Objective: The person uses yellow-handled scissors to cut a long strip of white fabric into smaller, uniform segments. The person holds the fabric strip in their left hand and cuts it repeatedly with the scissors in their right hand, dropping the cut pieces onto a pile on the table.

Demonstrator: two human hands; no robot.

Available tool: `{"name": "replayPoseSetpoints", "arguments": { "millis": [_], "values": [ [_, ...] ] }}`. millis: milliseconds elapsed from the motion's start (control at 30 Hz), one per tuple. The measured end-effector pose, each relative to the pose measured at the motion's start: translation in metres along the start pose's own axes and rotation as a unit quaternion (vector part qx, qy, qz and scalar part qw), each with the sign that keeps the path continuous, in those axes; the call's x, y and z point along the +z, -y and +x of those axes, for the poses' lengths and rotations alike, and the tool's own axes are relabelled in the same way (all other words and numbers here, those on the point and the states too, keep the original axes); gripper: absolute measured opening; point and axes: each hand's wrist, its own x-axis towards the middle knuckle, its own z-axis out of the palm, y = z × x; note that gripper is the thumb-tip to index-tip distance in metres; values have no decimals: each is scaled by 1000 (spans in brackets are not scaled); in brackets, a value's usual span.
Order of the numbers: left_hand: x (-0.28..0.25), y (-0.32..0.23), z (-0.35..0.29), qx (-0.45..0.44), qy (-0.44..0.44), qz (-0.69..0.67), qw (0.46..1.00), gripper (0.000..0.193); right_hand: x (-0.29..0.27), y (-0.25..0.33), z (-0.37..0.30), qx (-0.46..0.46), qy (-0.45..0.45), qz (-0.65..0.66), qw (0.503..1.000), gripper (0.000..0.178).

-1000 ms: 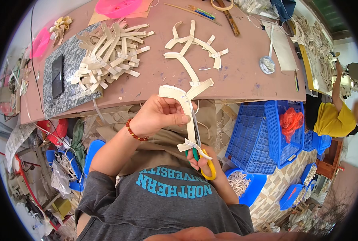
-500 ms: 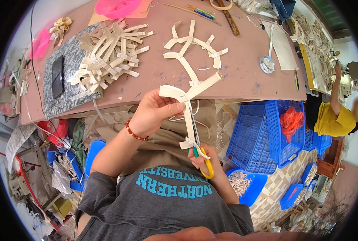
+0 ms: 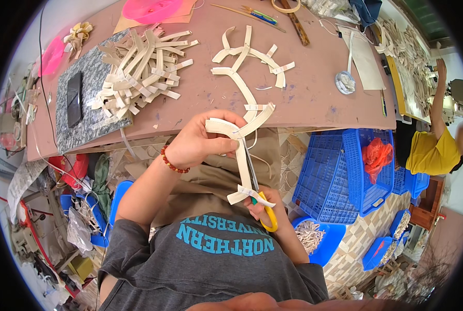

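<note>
Between the thumb and fingers of my left hand (image 3: 203,140) is a branched piece of cream fabric strap (image 3: 243,163), held in front of the table's near edge. One arm of it bends left over my fingers, another slants up and right, and a long one runs down to a short cross strip. My right hand (image 3: 266,201) is closed on scissors (image 3: 270,220) with yellow and green handles, blades pointing up along the long arm. Beyond, a chain of similar straps (image 3: 238,80) lies on the table; the held piece overlaps its near end, and I cannot tell whether they are joined.
A heap of cream straps (image 3: 138,78) rests on a grey stone slab (image 3: 94,57) beside a black phone (image 3: 74,98). Blue crates (image 3: 327,176) stand on the floor at right. A small round dish (image 3: 345,83) sits on the table. Another person in yellow (image 3: 433,153) is at far right.
The held strap has turned slightly, its upper right arm swinging up and left and its lower cross strip shifting left. The other person's arm at far right has moved up.
</note>
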Motion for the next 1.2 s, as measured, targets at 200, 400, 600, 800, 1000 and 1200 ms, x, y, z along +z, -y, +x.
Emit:
{"name": "replayPoseSetpoints", "arguments": {
  "millis": [200, 400, 600, 800, 1000, 1200],
  "values": [
    [-19, 4, 10, 139, 118, 103, 978, 24, -4, -2, 1, -49, -18, -88, 995, 43],
    [-10, -5, 5, 131, 63, 97, 985, 18, -3, -5, 4, -98, -36, -178, 978, 38],
    [-27, -8, -2, 21, 1, 130, 991, 17, -3, 3, 6, -81, -49, -234, 968, 33],
    [-25, -17, -2, 74, 53, 253, 963, 7, 0, 14, 4, -50, -67, -250, 964, 36],
    [-26, -13, 1, 142, 88, 208, 964, 11, 3, 26, 2, -46, -77, -287, 954, 41],
    [-29, -17, 2, 188, 125, 282, 932, 15, 5, 25, 2, -55, -100, -301, 947, 49]
  ]
}}
